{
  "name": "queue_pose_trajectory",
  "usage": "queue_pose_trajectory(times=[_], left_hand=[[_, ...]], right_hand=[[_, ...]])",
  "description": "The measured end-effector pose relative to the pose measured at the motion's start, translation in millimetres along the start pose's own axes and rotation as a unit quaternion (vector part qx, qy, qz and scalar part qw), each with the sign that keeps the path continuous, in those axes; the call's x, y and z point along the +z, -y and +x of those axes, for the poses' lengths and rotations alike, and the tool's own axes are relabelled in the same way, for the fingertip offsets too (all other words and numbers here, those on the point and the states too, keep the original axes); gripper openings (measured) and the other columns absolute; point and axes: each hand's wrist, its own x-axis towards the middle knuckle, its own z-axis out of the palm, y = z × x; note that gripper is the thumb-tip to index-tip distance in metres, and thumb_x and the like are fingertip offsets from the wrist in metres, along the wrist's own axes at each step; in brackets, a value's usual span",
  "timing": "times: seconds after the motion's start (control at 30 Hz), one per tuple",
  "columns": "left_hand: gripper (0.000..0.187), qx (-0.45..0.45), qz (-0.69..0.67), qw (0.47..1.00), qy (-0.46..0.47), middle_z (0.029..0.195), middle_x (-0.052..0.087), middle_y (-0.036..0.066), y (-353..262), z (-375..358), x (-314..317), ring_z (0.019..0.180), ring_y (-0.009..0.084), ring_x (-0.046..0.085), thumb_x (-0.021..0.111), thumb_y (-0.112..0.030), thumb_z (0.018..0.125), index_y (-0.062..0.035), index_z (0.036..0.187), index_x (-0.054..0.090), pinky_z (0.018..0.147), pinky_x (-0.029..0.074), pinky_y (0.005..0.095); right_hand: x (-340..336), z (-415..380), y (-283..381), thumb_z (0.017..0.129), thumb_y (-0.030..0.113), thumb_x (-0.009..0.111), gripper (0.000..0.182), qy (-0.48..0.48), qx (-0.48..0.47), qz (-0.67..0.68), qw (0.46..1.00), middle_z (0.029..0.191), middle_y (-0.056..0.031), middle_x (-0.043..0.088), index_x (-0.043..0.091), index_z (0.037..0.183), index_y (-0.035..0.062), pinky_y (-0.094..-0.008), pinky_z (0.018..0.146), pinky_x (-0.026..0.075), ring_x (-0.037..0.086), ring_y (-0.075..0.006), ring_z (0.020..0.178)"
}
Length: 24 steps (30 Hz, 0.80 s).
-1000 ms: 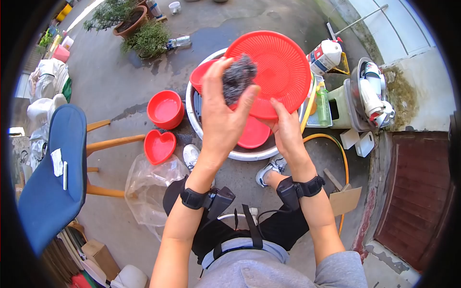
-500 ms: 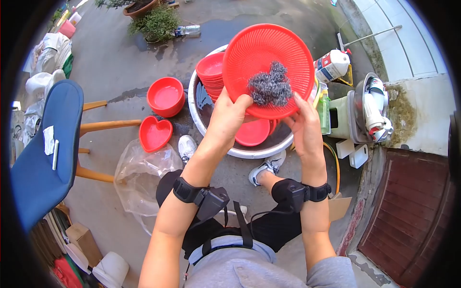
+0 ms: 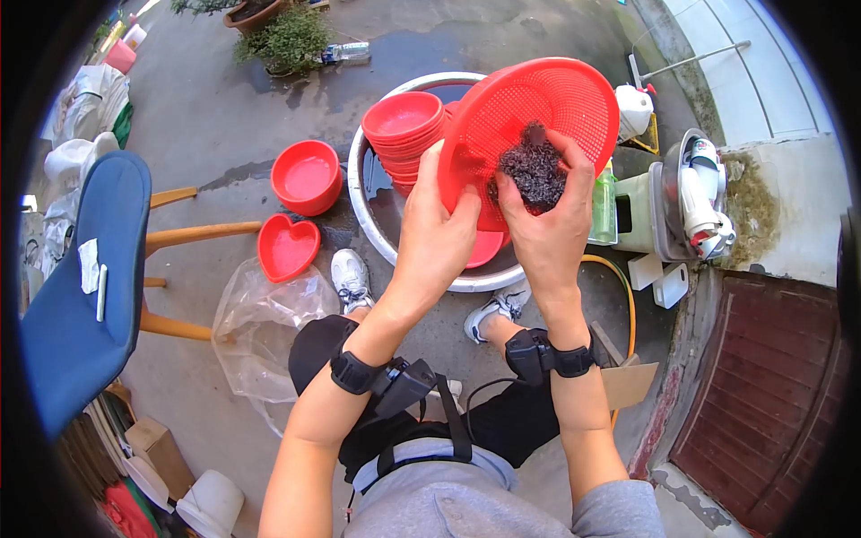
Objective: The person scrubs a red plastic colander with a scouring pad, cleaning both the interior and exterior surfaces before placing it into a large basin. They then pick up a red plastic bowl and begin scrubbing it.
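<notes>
A red mesh basket (image 3: 583,99) is tilted over the large metal basin (image 3: 360,193). My left hand (image 3: 435,224) grips its left side, thumb on the inner face. Inside the basket my right hand (image 3: 552,215) is closed on a dark metal scouring pad (image 3: 534,175), with thumb and fingers around it. Behind my left hand, a stack of red bowls (image 3: 404,121) stands in the basin, which holds dark water. Another red dish (image 3: 485,249) shows partly under my hands.
Red round bowls (image 3: 307,175) and a red heart-shaped bowl (image 3: 289,247) sit on the ground left of the basin. A clear plastic bag (image 3: 260,332) and a blue chair (image 3: 90,278) are further left. A yellow hose (image 3: 631,309) curves at the right.
The basket has tilted and turned, and moved slightly right and down. My right hand has left its rim and taken hold of the scouring pad inside.
</notes>
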Motion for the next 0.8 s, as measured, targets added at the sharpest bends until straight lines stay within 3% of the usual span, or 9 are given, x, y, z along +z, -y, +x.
queue_pose_trajectory(times=[0.03, 0.1, 0.2, 0.33, 0.43, 0.67, 0.8], left_hand=[[0.042, -0.006, 0.014, 1.0, -0.01, 0.12, 0.063, 0.018, -2.3, 0.4, -0.6, 0.114, 0.0257, 0.061, 0.052, 0.002, 0.091, -0.0004, 0.133, 0.047, 0.097, 0.046, 0.0359], [0.039, -0.011, 0.028, 0.999, -0.021, 0.119, 0.064, 0.019, -7.5, 0.4, -0.2, 0.112, 0.0275, 0.063, 0.052, 0.0, 0.093, -0.0001, 0.132, 0.048, 0.095, 0.047, 0.0368], [0.035, -0.011, 0.038, 0.998, -0.042, 0.114, 0.065, 0.02, -18.3, -2.1, 0.8, 0.107, 0.0301, 0.065, 0.052, -0.002, 0.095, -0.0001, 0.13, 0.049, 0.091, 0.049, 0.0379], [0.032, 0.038, 0.099, 0.994, -0.035, 0.111, 0.064, 0.021, -23.6, -6.2, 4.8, 0.104, 0.0339, 0.065, 0.05, -0.002, 0.095, -0.0014, 0.128, 0.05, 0.087, 0.05, 0.0394], [0.032, 0.065, 0.107, 0.991, -0.042, 0.11, 0.064, 0.022, -25.2, -7.5, 7.5, 0.104, 0.0364, 0.065, 0.05, -0.001, 0.095, -0.002, 0.127, 0.05, 0.087, 0.05, 0.0401], [0.035, 0.053, 0.143, 0.987, -0.043, 0.11, 0.064, 0.023, -26.2, -9.8, 5.4, 0.102, 0.041, 0.064, 0.051, 0.002, 0.091, -0.0017, 0.125, 0.05, 0.086, 0.049, 0.0439], [0.036, 0.047, 0.148, 0.988, -0.018, 0.11, 0.064, 0.023, -26.5, -8.5, 4.5, 0.103, 0.0426, 0.063, 0.051, 0.003, 0.089, -0.0016, 0.125, 0.05, 0.086, 0.049, 0.0445]], right_hand=[[-0.2, -0.4, -1.7, 0.075, 0.013, 0.08, 0.057, 0.0, 0.001, 0.0, 1.0, 0.113, -0.0158, 0.058, 0.052, 0.124, 0.005, -0.0403, 0.093, 0.048, 0.058, -0.0329, 0.109], [-1.1, -1.0, -6.3, 0.073, 0.008, 0.08, 0.051, -0.051, -0.091, 0.019, 0.994, 0.112, -0.0155, 0.06, 0.057, 0.119, 0.0058, -0.04, 0.09, 0.049, 0.06, -0.0317, 0.106], [-4.5, 1.4, -4.0, 0.071, 0.004, 0.079, 0.045, 0.011, -0.147, 0.063, 0.987, 0.11, -0.0146, 0.064, 0.061, 0.112, 0.0052, -0.0397, 0.087, 0.05, 0.063, -0.0313, 0.099], [-2.0, 2.7, -2.4, 0.071, 0.002, 0.077, 0.042, 0.041, -0.154, 0.061, 0.985, 0.108, -0.0133, 0.066, 0.062, 0.11, 0.0044, -0.0392, 0.084, 0.051, 0.064, -0.0322, 0.095], [-1.0, 2.4, 5.2, 0.074, 0.003, 0.075, 0.039, 0.01, -0.056, 0.033, 0.998, 0.102, -0.0126, 0.066, 0.062, 0.111, 0.0037, -0.0385, 0.081, 0.051, 0.064, -0.0316, 0.093], [6.8, 5.0, 4.8, 0.073, 0.003, 0.073, 0.034, 0.043, -0.171, -0.013, 0.984, 0.098, -0.0135, 0.064, 0.065, 0.106, 0.0042, -0.0419, 0.077, 0.051, 0.062, -0.0329, 0.088], [4.9, 8.1, 1.3, 0.073, 0.003, 0.072, 0.031, 0.021, -0.143, -0.063, 0.987, 0.096, -0.0128, 0.064, 0.065, 0.103, 0.0048, -0.0423, 0.077, 0.05, 0.061, -0.0325, 0.088]])
